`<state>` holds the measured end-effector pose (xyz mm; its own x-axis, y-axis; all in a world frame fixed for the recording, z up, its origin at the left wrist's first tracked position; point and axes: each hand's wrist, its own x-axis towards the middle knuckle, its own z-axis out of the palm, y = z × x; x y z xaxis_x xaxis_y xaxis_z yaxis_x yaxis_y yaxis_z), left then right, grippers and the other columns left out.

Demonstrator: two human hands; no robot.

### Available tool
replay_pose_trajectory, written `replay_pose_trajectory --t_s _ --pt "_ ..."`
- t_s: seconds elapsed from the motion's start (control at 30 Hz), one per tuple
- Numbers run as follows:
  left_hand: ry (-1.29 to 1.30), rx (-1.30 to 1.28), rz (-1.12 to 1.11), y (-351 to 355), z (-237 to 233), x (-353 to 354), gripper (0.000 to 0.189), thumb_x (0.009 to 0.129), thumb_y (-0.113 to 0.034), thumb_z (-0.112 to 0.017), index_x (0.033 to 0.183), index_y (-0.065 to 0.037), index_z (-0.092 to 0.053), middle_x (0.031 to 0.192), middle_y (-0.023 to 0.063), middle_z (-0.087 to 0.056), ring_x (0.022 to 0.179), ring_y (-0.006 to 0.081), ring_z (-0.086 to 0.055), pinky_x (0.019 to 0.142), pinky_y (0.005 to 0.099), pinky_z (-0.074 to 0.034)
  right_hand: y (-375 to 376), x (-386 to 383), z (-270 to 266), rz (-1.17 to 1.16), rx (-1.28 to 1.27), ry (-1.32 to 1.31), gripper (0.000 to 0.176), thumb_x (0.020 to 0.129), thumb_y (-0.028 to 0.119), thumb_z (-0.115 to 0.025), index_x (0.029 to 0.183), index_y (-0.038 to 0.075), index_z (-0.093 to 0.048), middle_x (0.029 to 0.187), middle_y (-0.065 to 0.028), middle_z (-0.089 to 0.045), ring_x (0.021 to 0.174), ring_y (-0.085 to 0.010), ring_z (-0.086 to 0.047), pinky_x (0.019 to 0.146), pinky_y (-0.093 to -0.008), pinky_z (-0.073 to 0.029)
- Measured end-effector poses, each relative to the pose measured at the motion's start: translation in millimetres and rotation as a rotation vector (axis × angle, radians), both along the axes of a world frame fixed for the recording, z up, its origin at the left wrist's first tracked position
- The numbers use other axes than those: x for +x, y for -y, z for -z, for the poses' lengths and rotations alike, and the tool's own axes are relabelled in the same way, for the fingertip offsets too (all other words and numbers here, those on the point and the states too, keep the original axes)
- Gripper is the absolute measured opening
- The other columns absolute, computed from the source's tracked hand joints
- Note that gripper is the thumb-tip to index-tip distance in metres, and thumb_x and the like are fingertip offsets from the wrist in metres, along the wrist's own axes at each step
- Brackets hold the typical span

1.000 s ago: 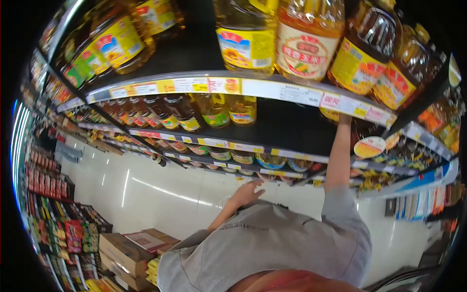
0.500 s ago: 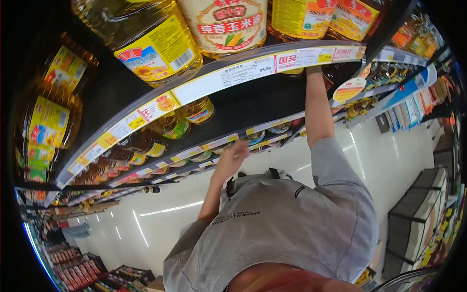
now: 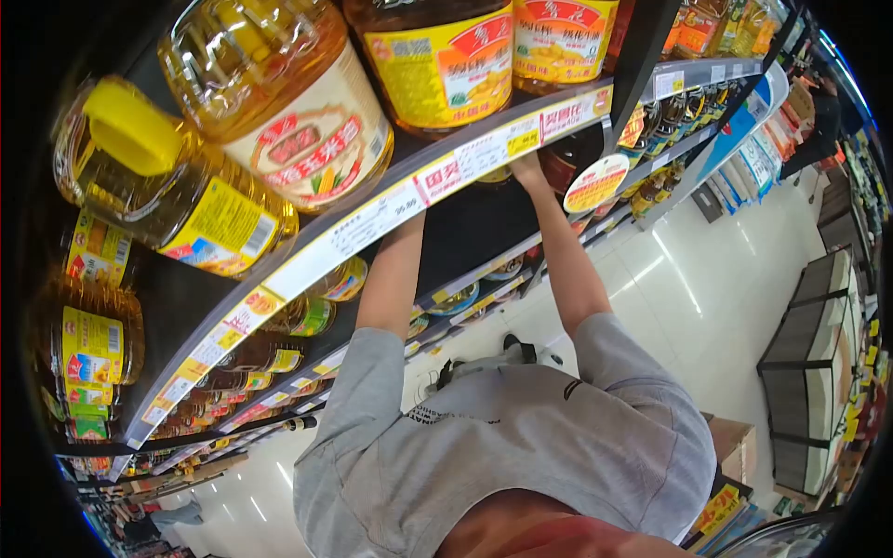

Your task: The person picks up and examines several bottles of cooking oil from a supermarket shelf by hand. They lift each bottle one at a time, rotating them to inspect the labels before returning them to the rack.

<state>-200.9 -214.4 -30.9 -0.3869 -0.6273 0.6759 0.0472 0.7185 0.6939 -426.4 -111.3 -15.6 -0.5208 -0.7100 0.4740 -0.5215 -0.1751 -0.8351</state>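
Note:
My left forearm [image 3: 395, 274] reaches in under the price strip [image 3: 372, 219] of the upper shelf, which hides the left hand. Further right, my right hand [image 3: 526, 169] is at the underside of the same strip, with its fingers out of sight. Close beside it, a sliver of a yellow-labelled bottle [image 3: 496, 175] shows below the strip. A dark bottle [image 3: 563, 163] stands to its right. What either hand touches or holds is hidden. On the shelf above stand a corn oil bottle [image 3: 307, 153] and a peanut oil bottle [image 3: 442, 70].
A yellow-handled oil jug [image 3: 223, 223] stands at the upper left. A round hanging price tag [image 3: 597, 183] and a black shelf upright [image 3: 642, 65] are right of my right hand. Lower shelves carry more bottles [image 3: 312, 316]. Behind me, grey-sided bins [image 3: 809, 372] stand on the floor.
My left hand has gone from in front of the lower shelves up and in behind the price strip. My right hand remains at the strip. The view has shifted, with the shelf bottles appearing further down.

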Motion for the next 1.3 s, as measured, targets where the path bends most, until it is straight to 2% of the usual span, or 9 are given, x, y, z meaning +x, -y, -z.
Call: replay_pose_trajectory --t_s 0.07,0.3,0.5,0.6,0.83,0.9,0.97,1.0,1.3 --pt "0.028 0.015 -0.015 -2.7 2.0 -1.4 0.037 0.099 -0.031 -0.056 0.123 -0.003 -0.058 0.124 0.0142 -0.059 0.115 0.0277 -0.054 0.099 0.0398 -0.043 19.0 -7.7 21.3 0.138 -0.143 -0.255 0.068 0.079 0.024 -0.076 0.134 0.0 -0.044 0.13 -0.0221 -0.052 0.126 -0.0344 -0.046 0.109 -0.0418 -0.033" --pt "0.17 0.157 -0.15 -16.7 5.1 -0.7 0.041 0.097 -0.029 -0.06 0.129 -0.005 -0.054 0.131 0.0134 -0.055 0.12 0.0266 -0.051 0.101 0.038 -0.042 -13.5 12.7 -21.3 -0.005 0.402 -0.131 0.046 0.092 0.025 -0.064 0.128 0.001 -0.049 0.125 -0.0181 -0.056 0.123 -0.028 -0.049 0.103 -0.042 -0.039" --pt "0.099 0.621 -0.248 -18.6 44.0 2.5 0.051 0.1 -0.036 -0.052 0.138 -0.003 -0.044 0.138 0.0136 -0.048 0.125 0.0257 -0.047 0.103 0.0382 -0.039 -47.7 42.0 -13.3 -0.277 -0.01 0.26 0.077 0.069 0.004 -0.083 0.134 -0.001 -0.042 0.128 -0.0132 -0.055 0.121 -0.0233 -0.051 0.103 -0.0352 -0.041" --pt "-0.12 0.899 -0.281 -81.8 -43.3 21.2 0.045 0.101 -0.035 -0.045 0.131 -0.003 -0.053 0.129 0.0175 -0.058 0.119 0.0324 -0.053 0.099 0.04 -0.042 -49.5 42.0 -4.0 -0.443 0.014 0.34 0.084 0.064 0.006 -0.084 0.136 -0.001 -0.04 0.129 -0.0132 -0.053 0.122 -0.0239 -0.05 0.106 -0.0353 -0.039" --pt "0.274 0.305 -0.454 -44.9 -24.4 69.6 0.034 0.098 -0.026 -0.049 0.117 -0.001 -0.062 0.115 0.0216 -0.064 0.108 0.0363 -0.059 0.092 0.044 -0.046 -37.1 55.0 1.5 -0.7 0.02 0.5 0.092 0.063 0.02 -0.086 0.138 -0.004 -0.038 0.132 -0.0131 -0.053 0.123 -0.0228 -0.049 0.106 -0.0334 -0.037" --pt "0.176 0.375 -0.422 2.6 56.1 64.5 0.042 0.102 -0.032 -0.042 0.121 0.001 -0.06 0.12 0.0197 -0.063 0.112 0.033 -0.058 0.095 0.043 -0.045 -34.8 57.0 3.0 -0.723 0.059 0.653 0.093 0.062 0.019 -0.086 0.138 -0.004 -0.037 0.13 -0.0131 -0.054 0.122 -0.0231 -0.05 0.106 -0.0334 -0.037" --pt "-0.597 1.053 0.069 36.8 118.6 57.3 0.055 0.099 -0.053 -0.041 0.125 -0.008 -0.056 0.124 0.0079 -0.06 0.113 0.0237 -0.055 0.099 0.0401 -0.043 -32.8 60.5 14.2 -0.677 0.032 0.59 0.086 0.062 0.007 -0.084 0.136 -0.001 -0.041 0.128 -0.0121 -0.056 0.12 -0.0232 -0.053 0.103 -0.0337 -0.041" --pt "-0.482 1.031 -0.095 -37.4 11.5 31.6 0.061 0.102 -0.051 -0.032 0.129 -0.002 -0.054 0.128 0.0125 -0.059 0.117 0.0257 -0.055 0.101 0.0402 -0.043 -29.8 60.2 17.5 -0.62 -0.004 0.524 0.082 0.062 -0.004 -0.082 0.135 0.001 -0.045 0.125 -0.011 -0.058 0.117 -0.0233 -0.055 0.1 -0.034 -0.044" --pt "-0.62 1.297 0.136 -56.1 -50.8 30.0 0.064 0.097 -0.06 -0.035 0.124 -0.006 -0.058 0.126 0.0148 -0.062 0.111 0.0267 -0.06 0.096 0.0435 -0.05 -18.1 64.0 -27.8 -0.607 0.258 0.864 0.07 0.082 0.022 -0.074 0.139 0.001 -0.04 0.128 -0.0138 -0.057 0.112 -0.022 -0.058 0.094 -0.0352 -0.049"
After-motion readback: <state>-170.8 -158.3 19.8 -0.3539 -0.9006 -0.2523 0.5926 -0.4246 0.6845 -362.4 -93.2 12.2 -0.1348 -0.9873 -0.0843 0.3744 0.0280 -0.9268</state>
